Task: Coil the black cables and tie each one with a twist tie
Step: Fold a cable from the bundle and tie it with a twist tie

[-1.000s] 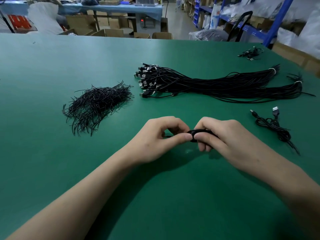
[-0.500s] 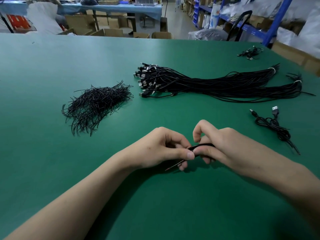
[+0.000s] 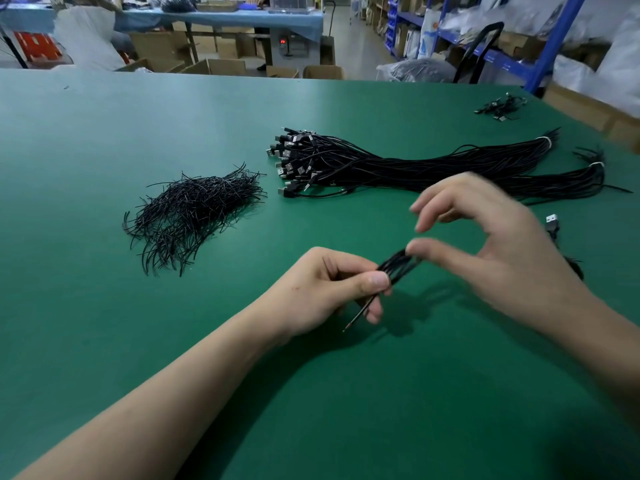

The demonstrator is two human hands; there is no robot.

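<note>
Head view: the left grip (image 3: 322, 289) pinches one coiled cable (image 3: 398, 268) just above the tabletop (image 3: 104, 341), its twist tie (image 3: 360, 313) seemingly unfinished, the right grip (image 3: 485, 244) released and blurred beside it, while a large cable bundle (image 3: 415, 164) lies uncoiled beyond.

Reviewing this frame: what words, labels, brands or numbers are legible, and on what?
No text reads clearly.
Red digits on the grey machine: too small.
Blue print on the white bag: blurred.
White label on the blue shelf rail: too small.
Coiled cable in the left hand: no marking visible.
</note>
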